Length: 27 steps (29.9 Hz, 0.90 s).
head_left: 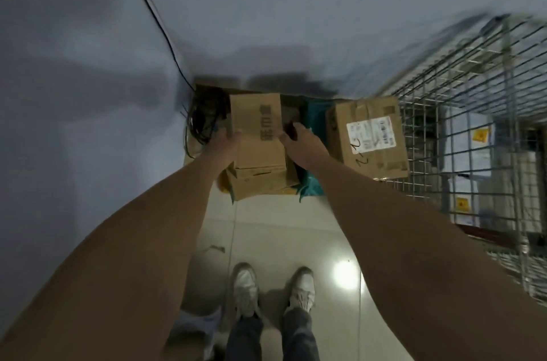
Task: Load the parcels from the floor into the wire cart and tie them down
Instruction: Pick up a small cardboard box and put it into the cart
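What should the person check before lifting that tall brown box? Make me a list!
1. Left hand and right hand on the tall box sides: ok.
2. Hands gripping firmly: cannot tell, blurred.
3. Lower box not stuck to it: cannot tell.
4. Cables not snagged on it: cannot tell.
5. Room in the wire cart above its white parcels: ok.
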Tool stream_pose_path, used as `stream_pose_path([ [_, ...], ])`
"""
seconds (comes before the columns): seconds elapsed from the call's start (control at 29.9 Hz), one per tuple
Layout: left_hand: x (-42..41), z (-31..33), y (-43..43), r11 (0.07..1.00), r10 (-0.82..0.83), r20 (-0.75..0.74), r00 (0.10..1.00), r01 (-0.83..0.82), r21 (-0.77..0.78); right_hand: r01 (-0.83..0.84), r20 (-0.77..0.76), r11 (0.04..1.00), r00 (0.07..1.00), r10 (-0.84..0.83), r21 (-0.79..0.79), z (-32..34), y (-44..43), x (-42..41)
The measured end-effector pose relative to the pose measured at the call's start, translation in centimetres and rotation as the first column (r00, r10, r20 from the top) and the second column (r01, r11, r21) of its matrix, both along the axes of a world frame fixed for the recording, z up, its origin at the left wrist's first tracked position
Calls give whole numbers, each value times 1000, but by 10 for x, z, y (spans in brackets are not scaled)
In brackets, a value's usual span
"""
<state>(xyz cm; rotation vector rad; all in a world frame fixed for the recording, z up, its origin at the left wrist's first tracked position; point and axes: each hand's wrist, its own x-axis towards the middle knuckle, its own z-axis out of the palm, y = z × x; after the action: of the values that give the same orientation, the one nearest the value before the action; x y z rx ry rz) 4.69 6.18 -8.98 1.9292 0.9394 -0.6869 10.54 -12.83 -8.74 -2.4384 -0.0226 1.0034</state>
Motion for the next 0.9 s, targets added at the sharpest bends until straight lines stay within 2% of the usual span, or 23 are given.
stream_pose_path([
  [0.17,2,-91,9,962,237,-50,970,-242,-128,259,-161,963,956,-246,69,-80,13,-4],
  [0.3,2,-130,5,891,331,-45,942,-328,-315,375,-240,923,907,-346,86,-120,20,-7],
  [0.4,4,-143,-2,877,381,6,925,-359,-320,437,-289,889,876,-387,135,-136,23,-9],
  [0.5,5,-157,-4,862,421,43,906,-385,-329,477,-264,862,866,-425,175,-146,26,-11],
  [0.77,-8,-161,3,841,420,95,903,-348,-414,448,-209,864,890,-406,230,-118,24,-13],
  [0.9,7,-104,-1,853,397,148,906,-304,-425,447,-165,848,894,-416,284,-75,23,-7],
])
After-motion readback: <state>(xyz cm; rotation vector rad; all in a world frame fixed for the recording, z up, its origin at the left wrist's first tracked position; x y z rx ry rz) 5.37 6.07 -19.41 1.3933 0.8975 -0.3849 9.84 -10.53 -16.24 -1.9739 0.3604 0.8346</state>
